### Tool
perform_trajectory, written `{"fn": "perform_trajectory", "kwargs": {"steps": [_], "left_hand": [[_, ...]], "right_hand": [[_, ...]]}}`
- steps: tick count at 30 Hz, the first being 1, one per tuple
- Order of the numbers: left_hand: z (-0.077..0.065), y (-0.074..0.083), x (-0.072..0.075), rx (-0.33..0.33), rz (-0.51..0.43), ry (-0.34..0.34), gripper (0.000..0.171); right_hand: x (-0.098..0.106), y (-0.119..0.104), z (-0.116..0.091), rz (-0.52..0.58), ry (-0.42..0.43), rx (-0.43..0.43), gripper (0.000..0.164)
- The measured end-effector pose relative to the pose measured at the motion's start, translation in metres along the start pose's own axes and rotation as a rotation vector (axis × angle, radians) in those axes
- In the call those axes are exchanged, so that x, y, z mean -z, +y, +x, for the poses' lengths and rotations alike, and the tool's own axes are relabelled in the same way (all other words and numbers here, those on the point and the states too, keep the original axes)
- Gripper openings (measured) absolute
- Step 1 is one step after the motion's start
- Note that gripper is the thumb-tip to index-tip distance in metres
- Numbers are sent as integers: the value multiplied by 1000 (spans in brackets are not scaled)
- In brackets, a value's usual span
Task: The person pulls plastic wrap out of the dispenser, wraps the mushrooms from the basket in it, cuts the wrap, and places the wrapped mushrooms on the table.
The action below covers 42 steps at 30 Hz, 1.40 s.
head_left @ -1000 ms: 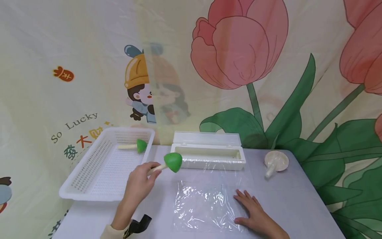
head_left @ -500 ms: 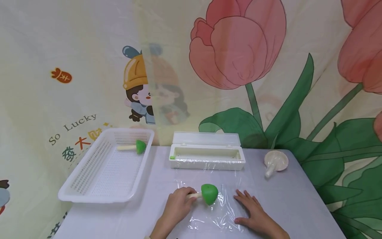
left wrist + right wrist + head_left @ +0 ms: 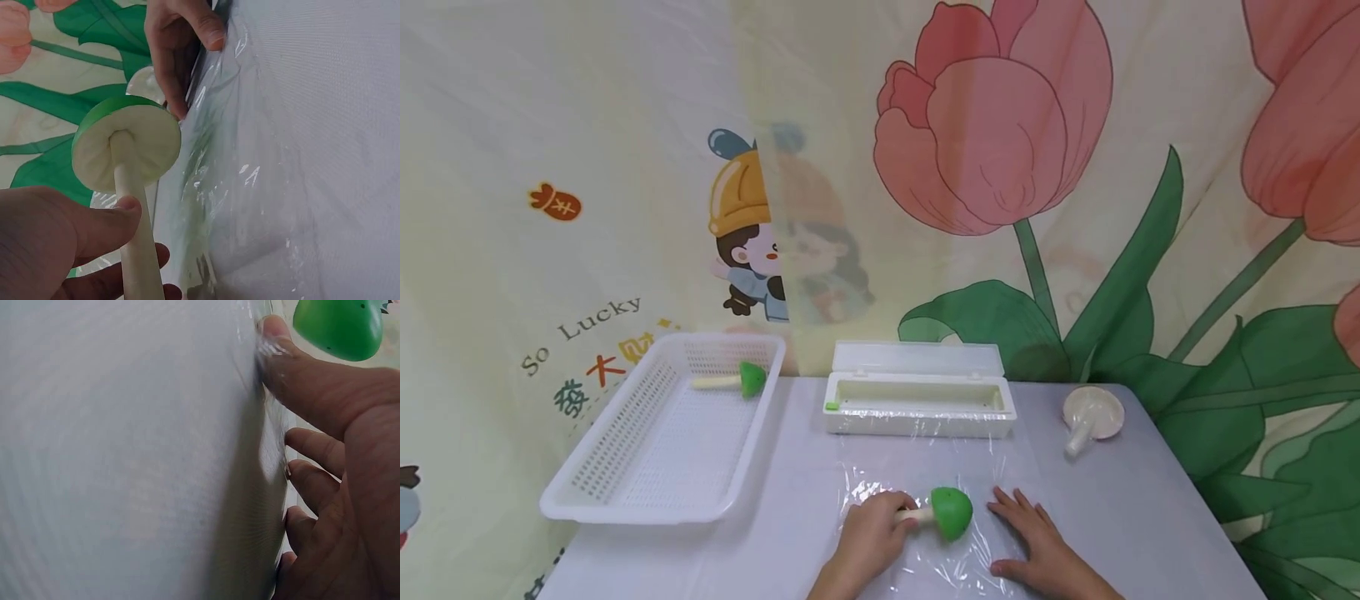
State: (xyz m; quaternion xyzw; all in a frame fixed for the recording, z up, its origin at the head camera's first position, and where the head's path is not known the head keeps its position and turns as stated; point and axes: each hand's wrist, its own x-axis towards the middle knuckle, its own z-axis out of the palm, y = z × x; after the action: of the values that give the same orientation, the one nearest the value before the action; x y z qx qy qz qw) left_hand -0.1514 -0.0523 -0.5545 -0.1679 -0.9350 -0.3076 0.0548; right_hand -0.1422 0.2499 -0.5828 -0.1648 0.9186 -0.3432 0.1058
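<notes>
My left hand (image 3: 872, 533) pinches the pale stem of a toy mushroom (image 3: 951, 513) between thumb and fingers; its green cap points right. In the left wrist view, the cream underside of the mushroom's cap (image 3: 153, 140) faces the camera. Under it, a sheet of clear cling film (image 3: 865, 483) lies on the table, wrinkled and shiny, reaching back to a white cling film dispenser (image 3: 919, 425) with its lid up. My right hand (image 3: 1045, 550) rests with spread fingers on the film's right edge. The thumb (image 3: 275, 328) touches the film in the right wrist view.
At the left stands a white perforated basket (image 3: 647, 512) holding another green-capped mushroom (image 3: 751, 380). A pale mushroom wrapped in clear film (image 3: 1092, 414) lies at the table's back right. A printed curtain (image 3: 820, 67) hangs behind the table (image 3: 1120, 500).
My left hand has carried the green mushroom rightward and down from beside the basket to over the film. My right hand has stayed on the film's edge. The view has tilted slightly.
</notes>
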Motion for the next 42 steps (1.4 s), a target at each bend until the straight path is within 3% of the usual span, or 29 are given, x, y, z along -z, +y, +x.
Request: {"fn": "perform_trajectory", "kwargs": {"steps": [8,14,17,21,24,29,32,38,42], "left_hand": [[0,3,-8,-68,59,2,12],[-4,3,-10,-55,71,0,15],[-6,3,-9,-42,58,-8,16],[-10,4,-5,-40,51,-16,18],[-13,4,-5,-50,50,-5,19],[-14,0,-5,-82,69,22,21],[-14,-1,-4,-91,73,16,22],[-16,-2,-4,-99,51,10,23],[-16,-2,-4,-127,50,16,27]], "right_hand": [[-1,1,-1,20,-22,-7,86],[2,-2,-5,-6,9,46,79],[5,-6,-8,-7,10,18,74],[11,-15,-16,14,-5,-81,63],[14,-17,-27,38,-34,-103,52],[16,-14,-43,145,-163,-105,37],[15,-10,-48,166,-193,-72,28],[12,-6,-50,200,-180,-87,8],[9,-7,-50,112,-145,-71,1]]}}
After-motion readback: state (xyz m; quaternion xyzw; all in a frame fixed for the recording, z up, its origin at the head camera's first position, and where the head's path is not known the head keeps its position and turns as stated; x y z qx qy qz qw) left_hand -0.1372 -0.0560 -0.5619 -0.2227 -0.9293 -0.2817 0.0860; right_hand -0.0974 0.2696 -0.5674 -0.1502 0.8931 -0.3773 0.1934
